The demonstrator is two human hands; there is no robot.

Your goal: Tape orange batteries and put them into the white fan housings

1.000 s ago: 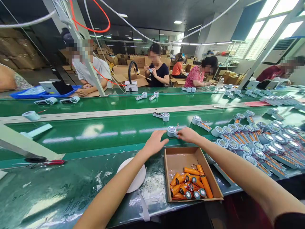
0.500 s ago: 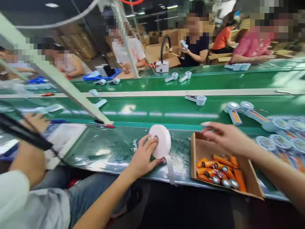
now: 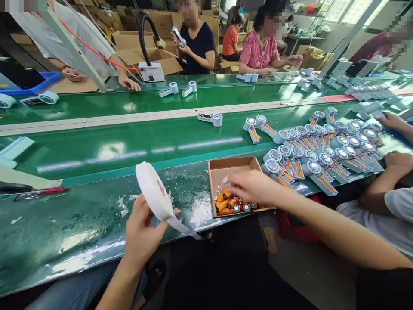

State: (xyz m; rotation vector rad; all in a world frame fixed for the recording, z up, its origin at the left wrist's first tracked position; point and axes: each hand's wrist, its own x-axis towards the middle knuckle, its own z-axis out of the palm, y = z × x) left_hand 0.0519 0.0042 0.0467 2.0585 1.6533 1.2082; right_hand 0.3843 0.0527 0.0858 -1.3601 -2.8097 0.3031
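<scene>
Left hand (image 3: 143, 228) grips a tape roll (image 3: 150, 189), likely light, best rim-held; right hand's (image 3: 254, 185) grip above the batteries (image 3: 223, 205) is unclear.

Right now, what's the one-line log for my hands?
left hand: holds white tape roll | right hand: over cardboard tray of orange batteries | nearby: pale-blue round-headed units

glossy green worktop (image 3: 97, 215), matt brown cardboard box (image 3: 230, 162), smooth white tape roll (image 3: 153, 189), orange-wrapped shiny cells (image 3: 222, 206)
</scene>
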